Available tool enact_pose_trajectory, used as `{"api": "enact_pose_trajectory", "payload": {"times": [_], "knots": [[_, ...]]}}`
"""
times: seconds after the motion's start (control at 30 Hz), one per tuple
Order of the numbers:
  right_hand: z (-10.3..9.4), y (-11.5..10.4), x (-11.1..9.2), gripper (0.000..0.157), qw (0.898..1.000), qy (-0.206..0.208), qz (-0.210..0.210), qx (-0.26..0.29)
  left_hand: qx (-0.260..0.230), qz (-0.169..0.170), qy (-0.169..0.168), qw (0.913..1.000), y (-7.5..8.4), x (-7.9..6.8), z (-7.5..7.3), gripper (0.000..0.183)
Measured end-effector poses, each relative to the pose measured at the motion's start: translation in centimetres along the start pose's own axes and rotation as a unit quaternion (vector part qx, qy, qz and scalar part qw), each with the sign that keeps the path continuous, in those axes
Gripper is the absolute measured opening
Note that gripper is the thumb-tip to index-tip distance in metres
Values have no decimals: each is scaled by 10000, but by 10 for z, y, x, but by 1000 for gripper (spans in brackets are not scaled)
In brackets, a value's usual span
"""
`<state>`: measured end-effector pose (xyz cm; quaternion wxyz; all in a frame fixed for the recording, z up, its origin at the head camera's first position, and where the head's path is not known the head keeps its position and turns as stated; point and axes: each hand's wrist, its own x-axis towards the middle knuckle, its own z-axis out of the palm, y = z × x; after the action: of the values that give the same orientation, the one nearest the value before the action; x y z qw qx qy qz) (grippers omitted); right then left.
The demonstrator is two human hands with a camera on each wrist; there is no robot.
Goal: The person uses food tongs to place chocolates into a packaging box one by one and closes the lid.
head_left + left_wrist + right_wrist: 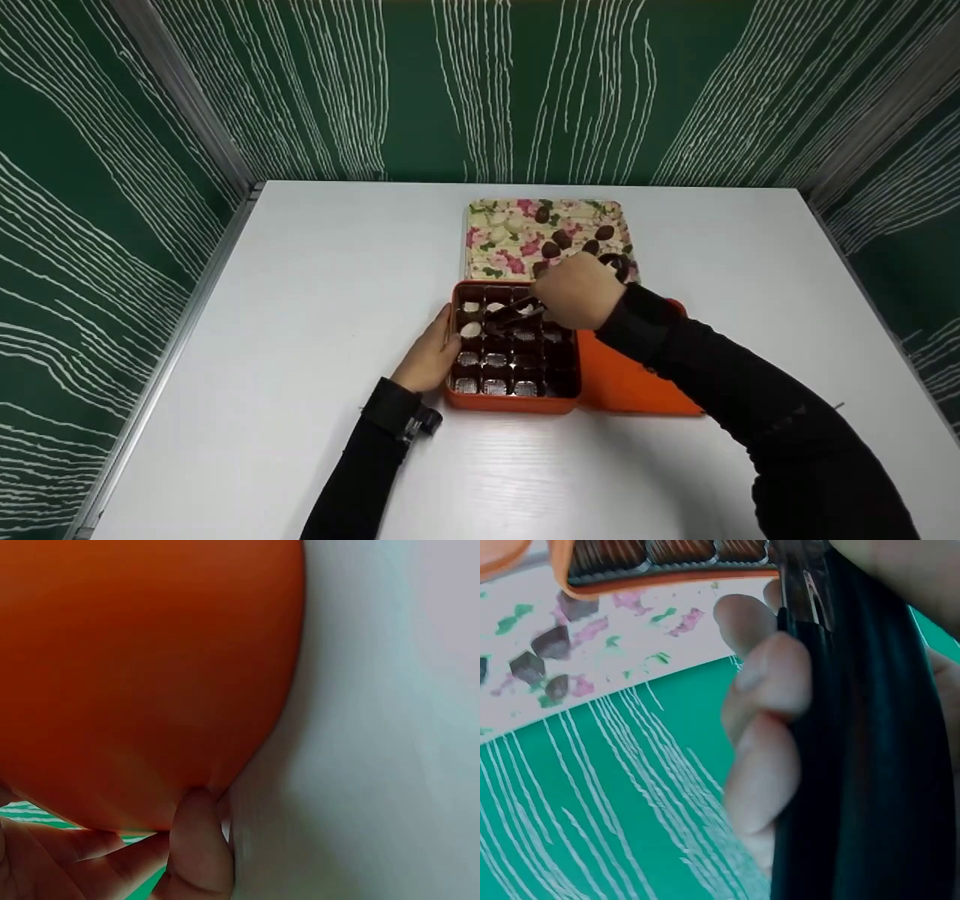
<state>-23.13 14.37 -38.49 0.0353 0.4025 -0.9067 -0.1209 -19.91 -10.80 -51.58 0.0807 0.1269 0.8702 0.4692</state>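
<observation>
An orange-red box (513, 405) stands on the table with a brown compartment tray (495, 373) inside. Pale egg-shaped candies (471, 330) sit in several compartments at its back and left. My left hand (427, 356) holds the box's left side, thumb at the rim and fingers along the outer wall, seen close in the left wrist view. With curled fingers my right hand (577, 291) grips black-handled tongs (870, 750). Their tips reach down into the tray, near the pale candy; I cannot tell whether they pinch a dark piece.
Behind the box lies a floral-printed board (499, 259) with several dark chocolates (550, 249) and a few pale ones (514, 224) on it. A flat orange lid (645, 386) lies against the box's right side, partly under my right arm. Green, white-streaked walls surround the white table (337, 255).
</observation>
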Motion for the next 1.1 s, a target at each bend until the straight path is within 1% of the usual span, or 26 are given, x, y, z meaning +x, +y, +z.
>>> {"api": "enact_pose_trajectory", "payload": {"times": [0.03, 0.1, 0.17, 0.3, 0.4, 0.47, 0.6, 0.67, 0.87, 0.97, 1.1], "knots": [[-3, -3, 2, 50, 9999, 0, -8, -139, 12, 52, -3, 10000, -1, 0, 0, 64], [-8, -9, 7, 56, 9991, 67, -73, -409, 48, 149, -5, 9999, -3, 1, -1, 63], [-14, -14, 10, 56, 9975, 160, -122, -681, 41, 213, 7, 9998, -3, 1, -1, 62], [-19, -26, 15, 55, 9904, 220, -153, -1359, 58, 266, 33, 9996, -3, 1, -1, 63], [-19, -32, 19, 56, 9862, 204, -156, -1636, 39, 295, 29, 9996, -4, 1, 0, 63], [-19, -34, 21, 55, 9861, 81, -149, -1651, 14, 310, 25, 9995, -4, 1, 1, 63], [-17, -33, 25, 54, 9872, -291, -75, -1565, 5, 188, 17, 9998, -3, 1, 1, 63], [-17, -32, 26, 54, 9877, -398, -63, -1512, 15, 145, 35, 9999, -3, 1, 1, 63], [-20, -28, 26, 53, 9914, -389, -119, -1242, 30, 184, 84, 9998, -2, 0, 1, 63], [-20, -25, 25, 53, 9935, -417, -125, -1049, 60, 264, 95, 9996, -2, 1, 1, 62], [-19, -22, 24, 52, 9948, -420, -147, -917, 142, 253, 82, 9995, -3, 2, 2, 61]]}}
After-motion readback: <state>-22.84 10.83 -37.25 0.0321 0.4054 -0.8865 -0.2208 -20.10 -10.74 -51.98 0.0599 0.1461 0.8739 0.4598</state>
